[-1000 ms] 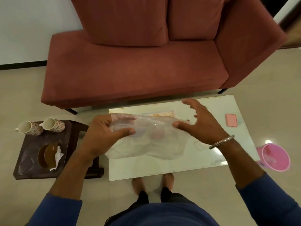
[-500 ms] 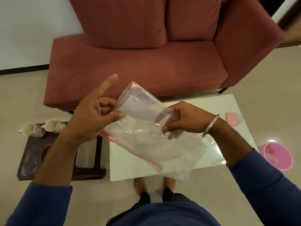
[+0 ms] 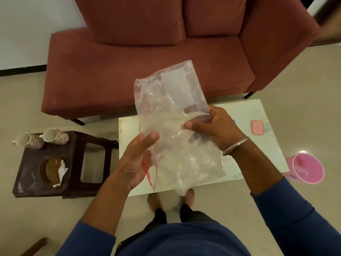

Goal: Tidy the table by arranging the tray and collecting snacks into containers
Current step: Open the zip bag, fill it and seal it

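Note:
I hold a large clear plastic bag [image 3: 171, 115] with a red strip along its left side, upright above the white low table [image 3: 245, 115]. My right hand [image 3: 212, 126] pinches the bag's right side between thumb and fingers. On the bag's lower left edge, my left hand [image 3: 136, 159] grips it, thumb pressed against the plastic. A dark tray [image 3: 29, 161] to the left carries two floral cups [image 3: 55, 135], a brown saucer [image 3: 51, 170] and a crumpled white tissue [image 3: 61, 170]. The bag hides much of the table's middle.
A pink lid [image 3: 258, 127] lies on the table's right part. A pink container [image 3: 306, 168] stands on the floor past the table's right edge. The tray rests on a dark stool [image 3: 92, 145]. A red sofa [image 3: 129, 61] fills the far side.
The bag has risen from the table and turned upright. My left hand shifted from its upper left edge down to its lower left; the right hand kept its pinch.

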